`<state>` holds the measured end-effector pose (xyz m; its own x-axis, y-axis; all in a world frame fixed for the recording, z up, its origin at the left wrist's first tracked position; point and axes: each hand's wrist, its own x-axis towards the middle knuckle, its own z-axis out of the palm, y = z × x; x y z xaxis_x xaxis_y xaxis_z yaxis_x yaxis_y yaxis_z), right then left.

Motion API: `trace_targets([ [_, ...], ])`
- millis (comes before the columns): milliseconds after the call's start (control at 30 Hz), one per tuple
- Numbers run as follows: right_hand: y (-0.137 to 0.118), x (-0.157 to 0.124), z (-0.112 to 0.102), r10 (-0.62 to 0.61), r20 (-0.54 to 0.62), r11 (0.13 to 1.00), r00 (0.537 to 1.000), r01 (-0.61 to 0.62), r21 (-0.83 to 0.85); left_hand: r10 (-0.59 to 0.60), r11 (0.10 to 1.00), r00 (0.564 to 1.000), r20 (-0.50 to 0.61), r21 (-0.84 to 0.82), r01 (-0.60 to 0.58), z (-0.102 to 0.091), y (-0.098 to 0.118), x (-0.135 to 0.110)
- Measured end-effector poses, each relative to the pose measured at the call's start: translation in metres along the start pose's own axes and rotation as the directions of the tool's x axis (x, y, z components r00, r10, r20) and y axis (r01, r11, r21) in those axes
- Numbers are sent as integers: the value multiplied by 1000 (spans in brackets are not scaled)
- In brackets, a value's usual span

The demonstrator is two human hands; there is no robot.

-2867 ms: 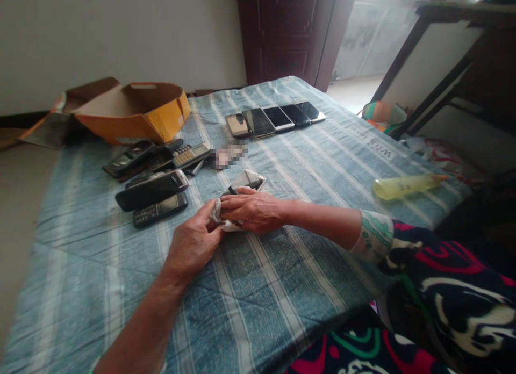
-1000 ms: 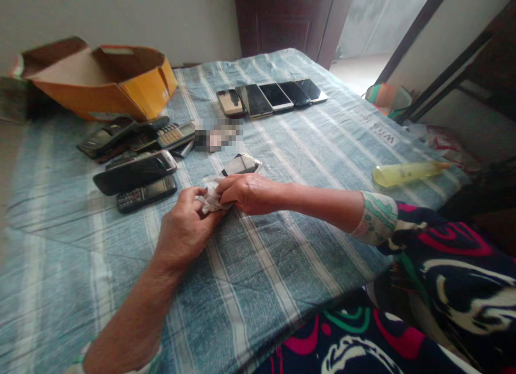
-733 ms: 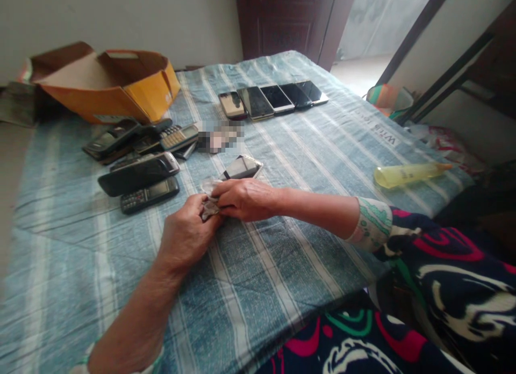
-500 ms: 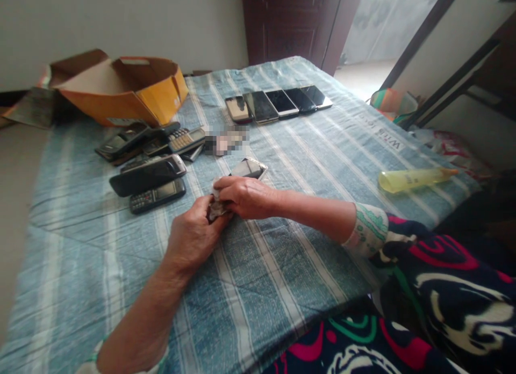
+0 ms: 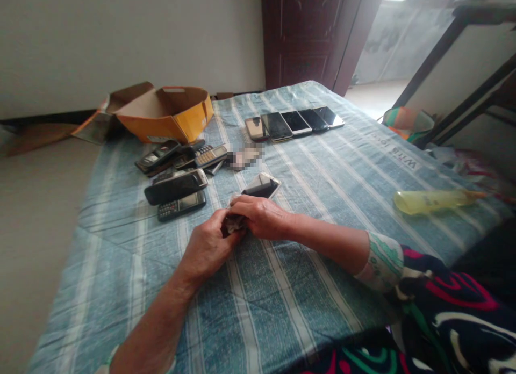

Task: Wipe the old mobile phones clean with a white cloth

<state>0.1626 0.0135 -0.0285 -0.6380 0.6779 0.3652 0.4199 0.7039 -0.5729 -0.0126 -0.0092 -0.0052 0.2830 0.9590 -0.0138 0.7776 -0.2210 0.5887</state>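
Observation:
A light-edged smartphone (image 5: 264, 186) with a dark, shiny screen pokes out beyond my right hand (image 5: 264, 217), low over the tablecloth. My left hand (image 5: 209, 245) is closed around its near end, most of which my fingers hide. Bent over the phone, my right hand is closed on a crumpled whitish cloth or tissue (image 5: 235, 222), which shows between the two hands. To the left lie a dark keypad phone (image 5: 182, 205) and a black phone (image 5: 176, 187) propped beside it. A heap of older phones (image 5: 181, 156) sits just beyond them.
Several smartphones (image 5: 297, 123) lie in a row at the far side. An open orange cardboard box (image 5: 161, 124) stands at the far left. On the right a yellow-green bottle (image 5: 433, 201) lies on its side. A blue striped cloth (image 5: 322, 213) covers the table. Near the heap, one patch is pixelated.
The camera view has swung, so the whole scene sits further right and lower. My right hand has slid slightly toward me over the phone; my left hand keeps its grip.

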Motion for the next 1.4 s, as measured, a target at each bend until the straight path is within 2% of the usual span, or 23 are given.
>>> trace_targets([
  [133, -8, -1, 5, 62, -61, 994, 996, -67, -81, 2, 988, 999, 55, -156, 6, -4, -3, 1],
  [267, -12, -2, 10, 125, -91, 963, 988, -143, -228, -21, 925, 991, 133, -373, 70, -6, 1, -1],
  [367, -14, -4, 14, 98, -50, 971, 994, -106, -212, -70, 879, 972, 224, -446, 166, -12, 6, -3],
  [500, -16, -11, 13, 3, -12, 990, 1000, -5, -140, -110, 867, 945, 308, -435, 243, -20, 9, -5],
  [567, -15, -14, 10, -15, 5, 991, 1000, 16, -137, -127, 862, 953, 277, -444, 244, -20, 7, -4],
  [767, -16, -11, 12, -10, 8, 982, 1000, 11, -188, -139, 884, 987, 80, -439, 160, -12, -7, 1],
  [967, -21, -10, 16, -79, 19, 975, 997, 81, -208, -141, 935, 984, -105, -341, 98, -5, -16, 4],
  [1133, -19, -8, 13, -12, -12, 974, 1000, 9, -225, -116, 962, 980, -165, -265, 69, -1, -19, 5],
  [1300, -21, -13, 18, -70, -2, 963, 998, 67, -260, -114, 962, 977, -183, -266, 62, 1, -21, 4],
  [1400, -16, -15, 11, 4, -20, 960, 1000, -10, -280, -103, 968, 978, -179, -246, 57, 2, -21, 2],
])
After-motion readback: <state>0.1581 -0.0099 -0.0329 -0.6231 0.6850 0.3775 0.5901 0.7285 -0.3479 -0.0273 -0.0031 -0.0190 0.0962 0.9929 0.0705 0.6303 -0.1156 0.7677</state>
